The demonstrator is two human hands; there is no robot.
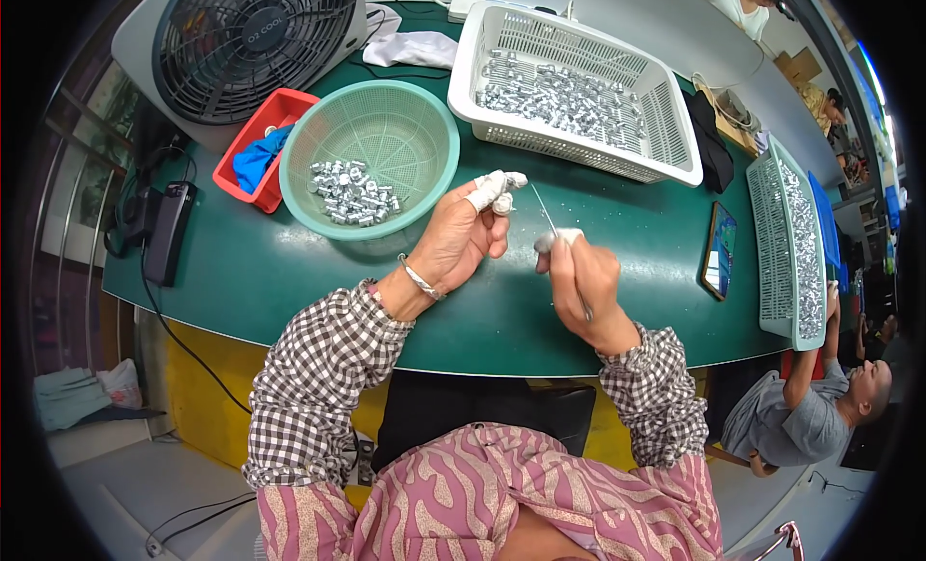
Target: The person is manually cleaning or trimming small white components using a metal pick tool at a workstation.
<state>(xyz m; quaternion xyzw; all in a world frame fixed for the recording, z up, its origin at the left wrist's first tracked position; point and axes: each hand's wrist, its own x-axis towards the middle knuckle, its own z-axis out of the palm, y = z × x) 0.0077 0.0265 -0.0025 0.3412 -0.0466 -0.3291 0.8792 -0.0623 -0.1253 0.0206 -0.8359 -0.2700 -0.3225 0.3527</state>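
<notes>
My left hand [453, 241] is raised over the green table, white wraps on its thumb and finger. Those fingertips pinch a small silvery metal part [518, 180]. My right hand [590, 279], also with wrapped fingertips, grips a thin metal pick-like tool [544, 209] whose tip points up toward that part, a small gap apart. Beyond my left hand stands a round green plastic basket [446, 141] with a heap of small metal parts [352, 192]. Farther off, a white rectangular basket [588, 148] contains many more loose metal parts [559, 96].
A red bin [231, 180] with a blue cloth [258, 161] and a large fan [260, 50] stand at the left, near a black power box [172, 235]. At the right lie a phone [720, 250] and another parts-filled basket [772, 262], which a seated person [796, 421] touches.
</notes>
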